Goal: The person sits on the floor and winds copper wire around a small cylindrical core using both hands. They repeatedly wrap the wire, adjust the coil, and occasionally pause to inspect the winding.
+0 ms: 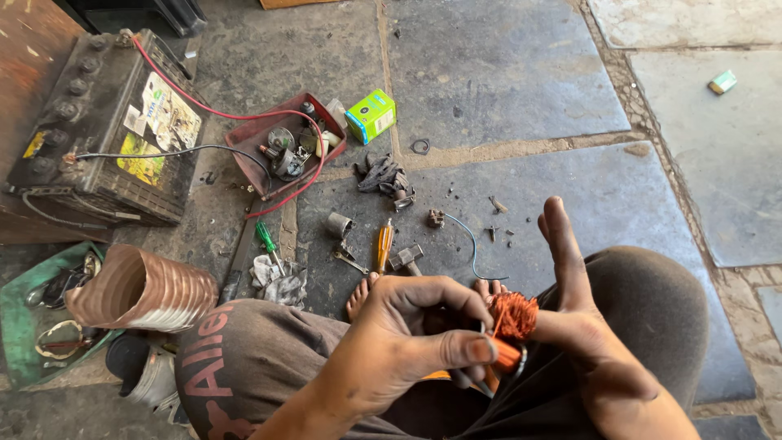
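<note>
My left hand (pixel 411 342) is closed around a small motor armature with an orange body (pixel 503 355), thumb pressed on its side. A bundle of copper winding wire (pixel 514 314) sticks up from its top. My right hand (pixel 582 326) rests against the copper bundle from the right, fingers straight and pointing up, palm touching the wire. Both hands sit over my lap, between my knees, and my toes show just beyond them.
On the stone floor ahead lie an orange-handled screwdriver (pixel 384 245), a green-handled screwdriver (pixel 266 240), a small metal cylinder (pixel 340 224), a red tray of parts (pixel 247 141), a green box (pixel 371 115), and a car battery (pixel 106 122) with red and black leads. A copper-coloured ribbed tube (pixel 142 289) lies left.
</note>
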